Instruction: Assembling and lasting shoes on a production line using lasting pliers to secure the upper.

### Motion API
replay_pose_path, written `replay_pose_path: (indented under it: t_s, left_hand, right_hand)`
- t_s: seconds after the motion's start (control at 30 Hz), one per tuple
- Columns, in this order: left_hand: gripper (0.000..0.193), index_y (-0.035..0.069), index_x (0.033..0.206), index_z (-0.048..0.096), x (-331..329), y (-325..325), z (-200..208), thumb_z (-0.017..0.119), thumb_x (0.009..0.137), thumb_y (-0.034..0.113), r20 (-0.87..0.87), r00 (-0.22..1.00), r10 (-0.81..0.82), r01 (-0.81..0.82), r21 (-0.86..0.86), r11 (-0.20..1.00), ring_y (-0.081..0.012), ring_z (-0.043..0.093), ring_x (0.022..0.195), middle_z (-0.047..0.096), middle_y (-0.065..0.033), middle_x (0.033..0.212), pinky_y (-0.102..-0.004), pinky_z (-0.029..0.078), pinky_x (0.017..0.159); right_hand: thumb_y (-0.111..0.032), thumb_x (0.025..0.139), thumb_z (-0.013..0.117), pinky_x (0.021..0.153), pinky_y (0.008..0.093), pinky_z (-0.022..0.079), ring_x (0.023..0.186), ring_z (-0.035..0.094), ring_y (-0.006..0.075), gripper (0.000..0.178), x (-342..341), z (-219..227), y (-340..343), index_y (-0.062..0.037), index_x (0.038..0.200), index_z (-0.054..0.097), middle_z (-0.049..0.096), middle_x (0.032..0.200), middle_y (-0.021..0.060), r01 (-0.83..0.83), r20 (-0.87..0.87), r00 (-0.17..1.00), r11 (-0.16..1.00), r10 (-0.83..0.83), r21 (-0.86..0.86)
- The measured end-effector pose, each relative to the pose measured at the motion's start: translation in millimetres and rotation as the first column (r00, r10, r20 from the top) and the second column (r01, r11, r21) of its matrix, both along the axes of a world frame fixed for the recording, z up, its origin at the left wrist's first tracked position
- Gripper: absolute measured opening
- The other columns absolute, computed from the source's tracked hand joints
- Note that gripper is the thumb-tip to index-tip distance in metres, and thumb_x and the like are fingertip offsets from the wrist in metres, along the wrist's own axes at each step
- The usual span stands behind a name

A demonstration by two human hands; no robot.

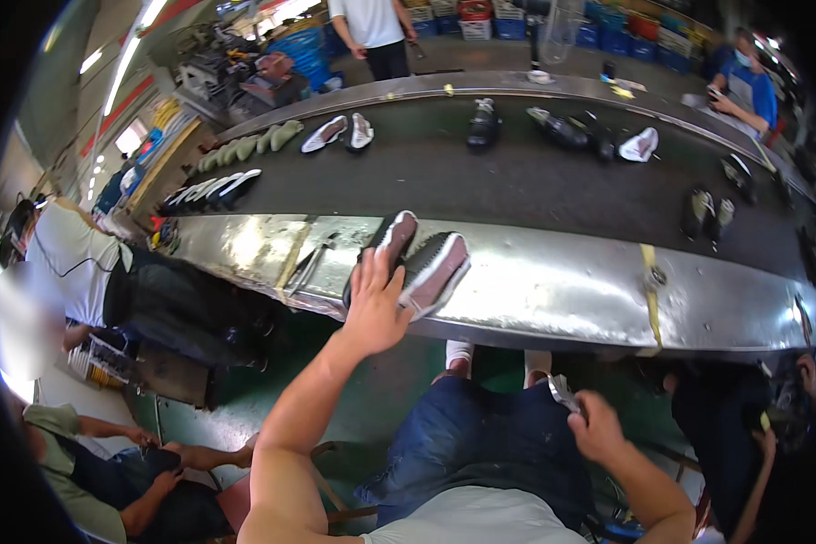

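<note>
Two dark shoes with mauve undersides and pale rims lie on the metal ledge in front of me. My left hand (374,306) rests on the left shoe (396,234), its fingers stretched out over it. The right shoe (437,269) lies close against the first, beside my thumb. Over my right thigh, my right hand (598,428) is closed around a hand tool (562,393) with a shiny metal end. My fingers cover its handle, and its exact kind does not show.
Beyond the metal ledge (544,272) runs a dark conveyor belt (381,177) with several shoes and shoe parts on it. A slim dark tool (310,266) lies on the ledge, left of the shoes. Other people sit or stand at both sides and across the belt.
</note>
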State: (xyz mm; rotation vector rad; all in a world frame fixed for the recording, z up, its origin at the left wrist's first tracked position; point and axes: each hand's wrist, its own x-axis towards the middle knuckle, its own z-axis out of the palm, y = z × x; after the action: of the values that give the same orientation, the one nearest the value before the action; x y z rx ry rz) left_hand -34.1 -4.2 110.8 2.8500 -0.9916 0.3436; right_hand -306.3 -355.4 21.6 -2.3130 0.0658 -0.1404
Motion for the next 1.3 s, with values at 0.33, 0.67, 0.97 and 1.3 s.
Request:
replay_pose_path:
  t_s: [0.33,0.67,0.97,1.3]
  left_hand:
    - [0.082,0.002,0.146,0.045,113,-107,1,0.069,0.083,0.049,-0.507,0.857,0.093,-0.032,0.129,0.991,-0.0372,0.056,0.127,0.059,-0.0271,0.135,-0.0394,0.043,0.108]
    - [0.069,0.009,0.151,0.04,-108,-68,-50,0.071,0.093,0.026,-0.6,0.371,-0.709,-0.278,-0.8,0.532,-0.0155,0.052,0.118,0.058,-0.0075,0.129,-0.0332,0.042,0.104]
    - [0.066,0.017,0.156,0.029,-208,-70,-191,0.063,0.1,0.03,-0.711,0.222,-0.667,-0.346,-0.697,0.628,-0.0188,0.047,0.124,0.049,-0.0077,0.135,-0.0357,0.037,0.109]
    - [0.066,0.019,0.151,0.038,-214,-70,-141,0.061,0.094,0.042,-0.773,0.594,-0.221,-0.01,-0.282,0.959,-0.0497,0.03,0.138,0.032,-0.0337,0.146,-0.0504,0.029,0.115]
  right_hand:
    - [-0.031,0.09,0.071,0.075,0.0324,0.052,0.081,0.064,0.0157,0.037,-149,-66,36,0.0006,0.105,0.061,0.068,0.088,0.0089,0.394,-0.641,0.749,0.89,-0.166,0.229]
    - [-0.017,0.094,0.064,0.085,0.0321,0.051,0.095,0.065,0.0177,0.03,-81,-40,40,-0.002,0.117,0.054,0.067,0.109,0.0099,0.13,-0.179,0.983,0.858,-0.045,0.497]
    - [-0.015,0.084,0.074,0.09,0.0374,0.051,0.103,0.068,0.0286,0.045,-22,-48,62,-0.003,0.123,0.055,0.069,0.11,0.0151,0.038,-0.186,0.982,0.913,0.042,0.407]
    - [-0.001,0.082,0.065,0.088,0.0419,0.053,0.1,0.067,0.0358,0.032,-4,-25,71,-0.001,0.113,0.057,0.07,0.105,0.0167,-0.361,-0.003,0.931,0.919,0.365,-0.161]
